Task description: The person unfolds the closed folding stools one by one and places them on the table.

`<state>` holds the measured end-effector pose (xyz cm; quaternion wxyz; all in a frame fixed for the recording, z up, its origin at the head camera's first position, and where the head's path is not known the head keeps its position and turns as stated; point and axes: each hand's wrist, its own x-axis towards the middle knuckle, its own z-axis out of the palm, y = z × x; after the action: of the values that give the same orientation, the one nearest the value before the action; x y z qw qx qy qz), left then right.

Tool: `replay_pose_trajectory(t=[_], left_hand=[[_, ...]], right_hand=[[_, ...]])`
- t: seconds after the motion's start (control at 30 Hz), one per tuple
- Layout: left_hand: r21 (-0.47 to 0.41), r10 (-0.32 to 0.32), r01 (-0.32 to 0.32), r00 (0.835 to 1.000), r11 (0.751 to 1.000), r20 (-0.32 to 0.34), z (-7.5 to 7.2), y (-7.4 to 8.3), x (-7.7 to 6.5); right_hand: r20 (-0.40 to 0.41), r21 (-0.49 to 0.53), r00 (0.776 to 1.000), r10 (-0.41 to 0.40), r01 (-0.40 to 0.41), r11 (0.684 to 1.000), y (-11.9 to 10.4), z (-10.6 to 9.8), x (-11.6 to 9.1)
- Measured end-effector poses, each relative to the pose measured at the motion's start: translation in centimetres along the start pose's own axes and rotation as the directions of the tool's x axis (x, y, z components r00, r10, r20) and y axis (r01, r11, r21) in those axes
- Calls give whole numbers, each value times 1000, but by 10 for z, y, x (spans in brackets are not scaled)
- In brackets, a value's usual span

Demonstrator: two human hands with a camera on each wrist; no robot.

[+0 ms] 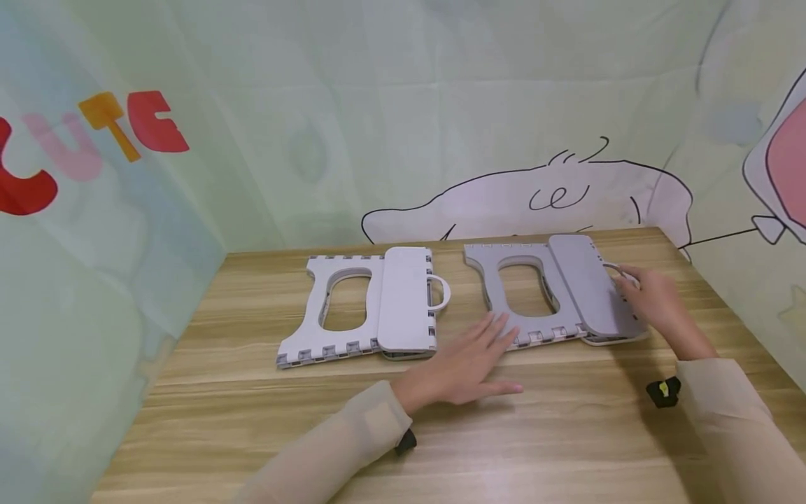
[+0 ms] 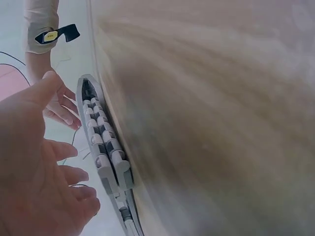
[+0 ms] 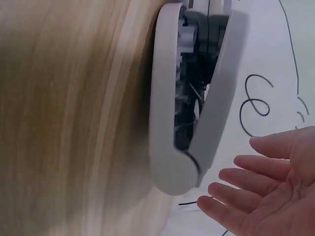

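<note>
Two folded step stools lie flat on a wooden table (image 1: 252, 434): a white folding stool (image 1: 406, 297) on the left and a greyish folding stool (image 1: 582, 287) on the right. My left hand (image 1: 460, 360), fingers spread and mostly straight, is over the near leg edge of the right stool; whether the fingertips touch it I cannot tell. Beside that stool's carry handle (image 1: 612, 265) is my right hand (image 1: 651, 297), partly covering the handle. In the right wrist view, the right hand's fingers (image 3: 236, 196) are extended beside the stool's seat end (image 3: 172, 172).
The left stool's loop handle (image 1: 446, 292) points right, toward the other stool. Behind the table hangs a printed cloth (image 1: 315, 140) with letters and cartoon drawings. A black strap (image 1: 664, 392) is on the right wrist.
</note>
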<state>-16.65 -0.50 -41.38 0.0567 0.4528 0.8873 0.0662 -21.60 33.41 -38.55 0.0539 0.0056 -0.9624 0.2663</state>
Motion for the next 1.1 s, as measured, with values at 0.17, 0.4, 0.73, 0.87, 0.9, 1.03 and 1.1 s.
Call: replay_pose_trajectory(t=[0.17, 0.4, 0.73, 0.87, 0.9, 1.03, 1.1], left_hand=[[-24, -25, 25, 1000, 999, 16, 3, -2, 3], [-63, -47, 51, 997, 997, 61, 7, 0, 6], [15, -50, 49, 994, 999, 99, 6, 5, 14], [46, -69, 64, 991, 997, 116, 4, 7, 18], [52, -73, 67, 990, 996, 117, 4, 7, 19], [84, -90, 80, 988, 993, 129, 2, 9, 22], [98, -95, 83, 986, 992, 133, 1, 10, 23]], right_hand=[[13, 20, 999, 53, -53, 998, 8, 0, 8], [69, 13, 992, 109, -111, 994, 19, 1, 15], [84, 119, 980, 181, -191, 974, 27, 6, 25], [79, 172, 978, 192, -203, 964, 34, 7, 29], [77, 186, 977, 197, -208, 960, 35, 8, 30], [75, 254, 971, 225, -237, 938, 38, 9, 34], [75, 279, 968, 239, -250, 927, 38, 9, 35]])
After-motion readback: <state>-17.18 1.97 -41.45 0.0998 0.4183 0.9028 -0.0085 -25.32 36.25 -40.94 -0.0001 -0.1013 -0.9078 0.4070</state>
